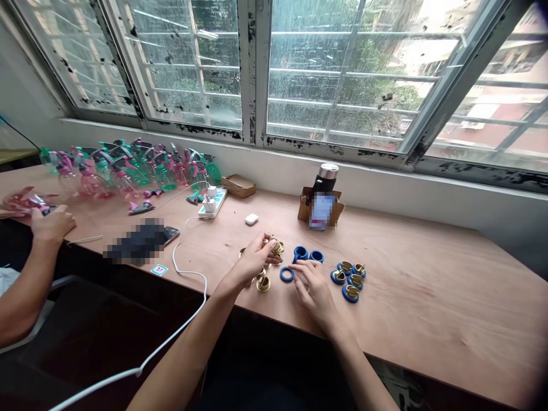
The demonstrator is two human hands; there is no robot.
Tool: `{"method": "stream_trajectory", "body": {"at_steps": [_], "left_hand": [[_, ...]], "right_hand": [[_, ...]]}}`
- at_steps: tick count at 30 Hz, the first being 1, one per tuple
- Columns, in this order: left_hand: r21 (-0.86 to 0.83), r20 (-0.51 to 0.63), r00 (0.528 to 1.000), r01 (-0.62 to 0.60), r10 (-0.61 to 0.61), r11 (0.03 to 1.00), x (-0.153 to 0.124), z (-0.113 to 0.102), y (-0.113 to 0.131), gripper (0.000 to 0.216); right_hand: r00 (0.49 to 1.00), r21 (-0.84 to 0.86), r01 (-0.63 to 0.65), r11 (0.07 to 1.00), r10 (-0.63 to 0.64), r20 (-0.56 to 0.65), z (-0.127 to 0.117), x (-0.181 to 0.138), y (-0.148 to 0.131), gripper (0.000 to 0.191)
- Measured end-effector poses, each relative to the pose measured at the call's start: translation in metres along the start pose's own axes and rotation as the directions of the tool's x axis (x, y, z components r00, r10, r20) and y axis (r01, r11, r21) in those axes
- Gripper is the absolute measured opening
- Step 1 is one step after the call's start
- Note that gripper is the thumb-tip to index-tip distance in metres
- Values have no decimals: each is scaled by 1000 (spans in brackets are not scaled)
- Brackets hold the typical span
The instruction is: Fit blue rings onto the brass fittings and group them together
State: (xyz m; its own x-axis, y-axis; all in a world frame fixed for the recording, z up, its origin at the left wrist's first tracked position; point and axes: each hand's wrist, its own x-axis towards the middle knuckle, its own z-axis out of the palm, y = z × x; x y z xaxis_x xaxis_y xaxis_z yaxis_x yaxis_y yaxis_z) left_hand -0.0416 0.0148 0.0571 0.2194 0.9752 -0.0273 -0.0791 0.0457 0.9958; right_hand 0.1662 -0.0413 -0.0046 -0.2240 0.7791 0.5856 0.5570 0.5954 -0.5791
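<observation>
Gold cups [263, 285] lie unfitted left of the loose ring [286, 280], where the left hand [256, 256] pinches one, while right of it come the right hand [315, 286], fingers slightly apart, and five ringed cups [355, 280], with spare rings [317, 261] behind.

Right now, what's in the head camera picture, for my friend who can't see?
A person's left hand is among golden fittings, the right hand beside blue rings, on a wooden table below windows. Pink and green spray bottles stand farther left.
</observation>
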Motion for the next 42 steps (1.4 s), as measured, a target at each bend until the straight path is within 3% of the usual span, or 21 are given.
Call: {"method": "stream_trajectory", "body": {"at_steps": [5,8,11,13,17,21,26,34,42], "left_hand": [[-131,81,997,21,-10,991,0,9,-4,57],[-102,90,996,34,-25,994,-1,14,-8,63],[-5,131,991,19,-18,1000,-3,20,-11,57],[29,156,988,4,-8,1000,-4,24,-14,52],[25,167,986,-16,11,1000,-4,32,-16,45],[29,188,982,-25,19,999,-7,36,-12,34],[-42,227,974,-1,10,999,-10,36,-7,27],[-147,171,984,67,-42,987,-9,38,-9,41],[-134,217,976,64,-34,989,-12,42,-12,51]], "right_hand": [[984,226,-25,974,63,-166,-2,1,6,19],[963,364,-87,927,173,-209,-3,-1,9,12],[955,428,-87,900,197,-220,-1,-3,11,8],[951,435,-65,898,188,-246,1,-4,10,13],[951,403,-50,914,166,-260,4,-4,7,46],[970,253,-42,967,100,-222,0,-1,5,34],[969,199,-58,978,104,-225,-3,2,5,32],[965,217,-79,973,129,-228,-1,2,5,33],[965,353,-164,921,224,-137,-2,1,2,35]]}}
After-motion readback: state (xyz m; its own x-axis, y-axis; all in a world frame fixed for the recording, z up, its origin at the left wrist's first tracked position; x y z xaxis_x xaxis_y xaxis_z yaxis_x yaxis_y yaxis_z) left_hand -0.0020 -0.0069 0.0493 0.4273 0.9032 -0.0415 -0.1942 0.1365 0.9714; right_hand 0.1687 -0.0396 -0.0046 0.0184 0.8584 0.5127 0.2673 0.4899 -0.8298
